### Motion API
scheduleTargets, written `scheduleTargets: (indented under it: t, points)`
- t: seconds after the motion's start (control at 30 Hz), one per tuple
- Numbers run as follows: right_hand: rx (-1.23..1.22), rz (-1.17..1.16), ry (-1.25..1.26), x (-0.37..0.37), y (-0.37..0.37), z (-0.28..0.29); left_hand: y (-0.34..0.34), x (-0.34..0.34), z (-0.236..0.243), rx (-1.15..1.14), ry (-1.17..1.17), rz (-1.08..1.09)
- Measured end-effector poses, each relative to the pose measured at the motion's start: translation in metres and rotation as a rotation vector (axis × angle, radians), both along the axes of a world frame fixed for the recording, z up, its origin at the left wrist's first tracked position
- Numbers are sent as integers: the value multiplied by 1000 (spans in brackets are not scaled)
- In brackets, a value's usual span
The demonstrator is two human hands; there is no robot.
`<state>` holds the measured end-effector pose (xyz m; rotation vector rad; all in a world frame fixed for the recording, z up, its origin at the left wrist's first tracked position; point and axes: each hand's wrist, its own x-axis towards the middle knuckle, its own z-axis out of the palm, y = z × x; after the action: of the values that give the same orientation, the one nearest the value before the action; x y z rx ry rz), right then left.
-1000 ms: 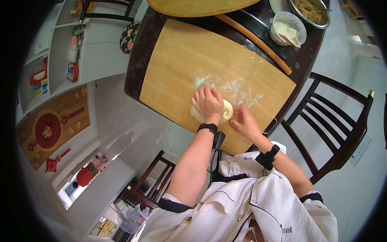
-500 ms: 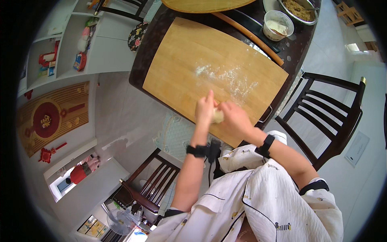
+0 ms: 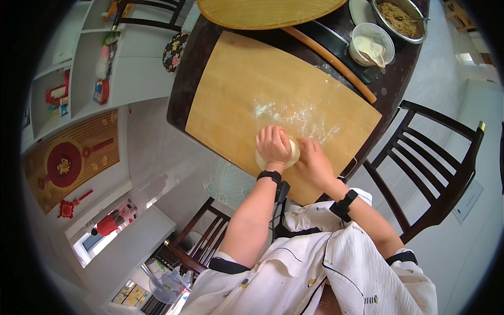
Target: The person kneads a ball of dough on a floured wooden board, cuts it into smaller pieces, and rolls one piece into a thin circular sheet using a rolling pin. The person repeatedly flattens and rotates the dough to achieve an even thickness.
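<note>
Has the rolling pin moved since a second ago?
No. The rolling pin still lies beside the far edge of the board, its right end near the same corner; the view itself shifted slightly.

Left hand (image 3: 274,145) on dough (image 3: 294,153); right hand (image 3: 316,163) perhaps touching.

A dark, glossy tabletop (image 3: 193,79) with a rounded corner carried a broad wooden board (image 3: 247,79), set at a slant. White flour (image 3: 310,118) was scattered in a loose patch near the board's middle, and a pale piece of dough (image 3: 294,153) sat on the near part. A wooden rolling pin (image 3: 336,64) lay along the board's far edge, beside a long, flat black item (image 3: 336,42). Beyond were a yellow woven tray (image 3: 270,13), a white tub (image 3: 359,59), a pale plate (image 3: 361,13) and a metal bowl (image 3: 418,35).
</note>
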<state>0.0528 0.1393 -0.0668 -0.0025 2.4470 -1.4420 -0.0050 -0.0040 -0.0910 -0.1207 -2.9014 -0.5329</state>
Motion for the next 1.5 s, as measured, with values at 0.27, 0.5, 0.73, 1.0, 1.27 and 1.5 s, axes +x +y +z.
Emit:
scheduleTargets:
  t: [0.27, 0.5, 0.73, 1.0, 1.27, 1.5]
  points:
    - [-286, -137, -381, -1, -1, -12, -7, -43, -22, -71, 55, 17]
    - [-336, -221, -230, -20, -18, -2, -22, -31, 22, 857, -726, 388]
    - [-164, 270, 289, 17, -22, 30, 16, 63, 60, 429, -472, 620]
    - [50, 122, 32, 6, 16, 0, -1, 47, 6, -62, 14, 267]
    - [-240, -14, -469, 6, 5, -14, -14, -18, -12, -94, -73, 191]
    - [-484, -439, -486, -15, -40, -16, -30, -28, -4, 260, -526, 459]
